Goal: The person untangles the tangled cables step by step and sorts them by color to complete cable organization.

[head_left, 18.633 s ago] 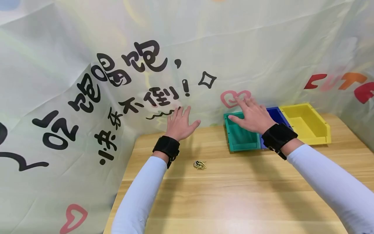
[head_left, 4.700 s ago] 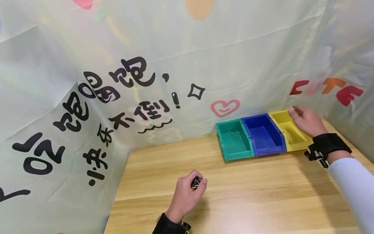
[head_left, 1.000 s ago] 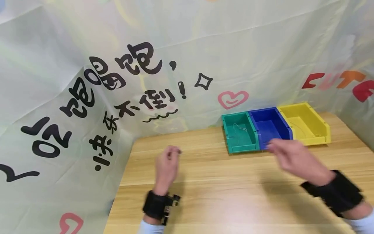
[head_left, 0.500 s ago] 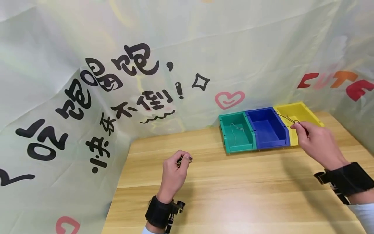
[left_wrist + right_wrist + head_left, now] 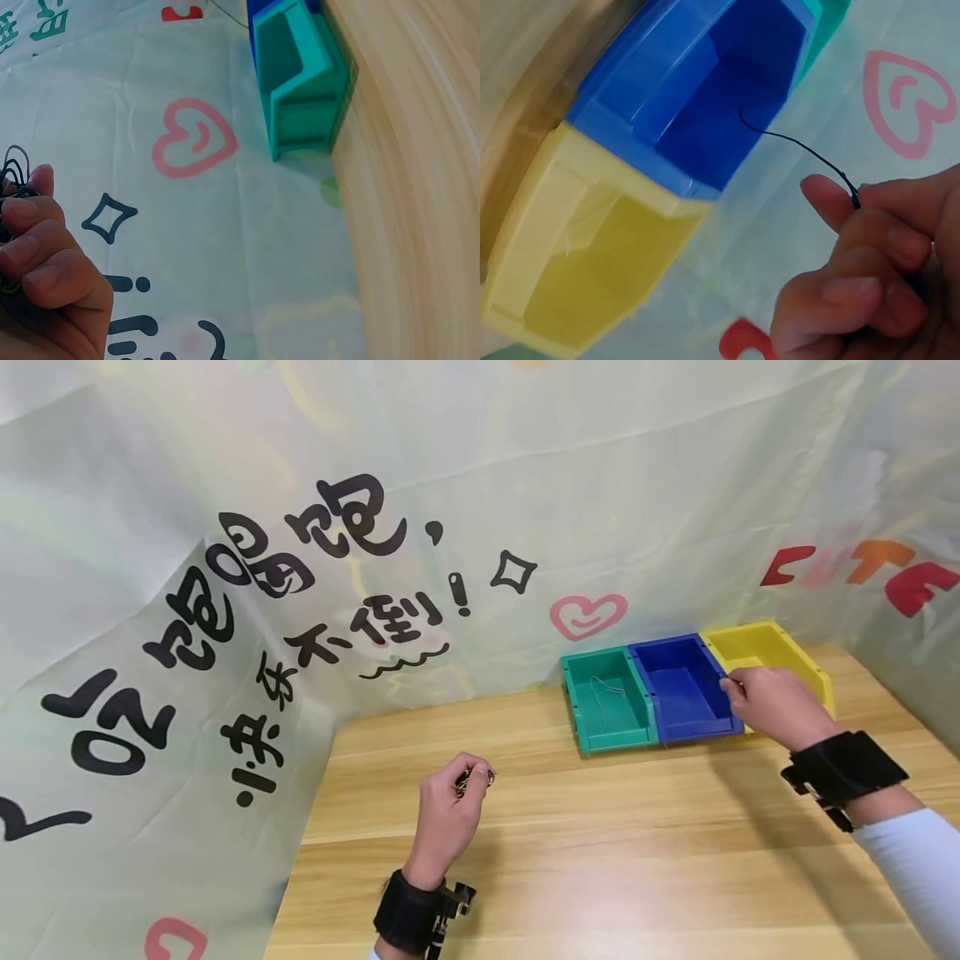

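My left hand [image 5: 448,810] is over the table, fingers curled round a tangled bundle of thin black and yellow wires [image 5: 462,782]. In the left wrist view a few loops of the bundle [image 5: 16,171] stick out above the fingers. My right hand [image 5: 780,703] is at the border between the blue bin [image 5: 678,681] and the yellow bin [image 5: 821,685]. Between its thumb and forefinger it pinches a thin black wire [image 5: 802,144], whose curved free end overlaps the blue bin in the right wrist view. A thin pale wire [image 5: 609,687] lies inside the green bin [image 5: 615,743].
The three bins stand side by side at the back right of the wooden table [image 5: 585,860], close to a printed cloth backdrop [image 5: 660,510]. The cloth also rises along the table's left and right sides. My right hand hides part of the yellow bin.
Over the last second my right hand has gone to the bins with the black wire, shifting left from the yellow bin towards the blue one. My left hand keeps its bundle.
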### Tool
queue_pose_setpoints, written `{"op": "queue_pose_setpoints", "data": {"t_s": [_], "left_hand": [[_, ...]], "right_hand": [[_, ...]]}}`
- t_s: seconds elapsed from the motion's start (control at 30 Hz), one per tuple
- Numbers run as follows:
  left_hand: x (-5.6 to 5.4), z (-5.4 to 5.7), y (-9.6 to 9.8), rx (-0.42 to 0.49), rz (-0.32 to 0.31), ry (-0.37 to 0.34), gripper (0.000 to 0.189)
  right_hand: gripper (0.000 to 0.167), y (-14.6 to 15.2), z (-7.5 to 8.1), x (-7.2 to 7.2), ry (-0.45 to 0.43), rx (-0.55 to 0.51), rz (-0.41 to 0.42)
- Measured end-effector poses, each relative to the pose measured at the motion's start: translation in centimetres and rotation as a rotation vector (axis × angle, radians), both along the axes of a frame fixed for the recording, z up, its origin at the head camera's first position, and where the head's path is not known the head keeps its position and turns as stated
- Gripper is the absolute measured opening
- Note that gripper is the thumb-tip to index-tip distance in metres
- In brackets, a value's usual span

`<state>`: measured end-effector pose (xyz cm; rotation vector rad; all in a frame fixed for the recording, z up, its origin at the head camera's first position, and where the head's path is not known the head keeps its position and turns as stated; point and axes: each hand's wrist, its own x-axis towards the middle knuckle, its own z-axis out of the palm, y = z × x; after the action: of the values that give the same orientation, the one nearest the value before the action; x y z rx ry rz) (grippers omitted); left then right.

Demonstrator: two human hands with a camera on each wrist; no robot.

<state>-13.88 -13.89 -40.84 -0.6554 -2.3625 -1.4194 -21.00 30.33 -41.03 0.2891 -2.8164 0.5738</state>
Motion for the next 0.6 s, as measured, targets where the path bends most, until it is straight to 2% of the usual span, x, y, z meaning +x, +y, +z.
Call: {"op": "queue_pose_setpoints", "data": {"t_s": [0.1, 0.33, 0.6], "left_hand": [[0.1, -0.1, -0.1, 0.0, 0.008, -0.008, 0.02], [0.1, -0.1, -0.3, -0.008, 0.034, -0.011, 0.021], [0.3, -0.5, -0.3, 0.011, 0.03, -0.025, 0.02]], "right_hand": [[0.043, -0.7, -0.2, -1.2, -0.028, -0.007, 0.021], [0.043, -1.1, -1.1, -2.9, -0.083, -0.057, 0.002], [0.042, -1.5, -2.5, -4.6, -0.1, -0.044, -0.006]]}}
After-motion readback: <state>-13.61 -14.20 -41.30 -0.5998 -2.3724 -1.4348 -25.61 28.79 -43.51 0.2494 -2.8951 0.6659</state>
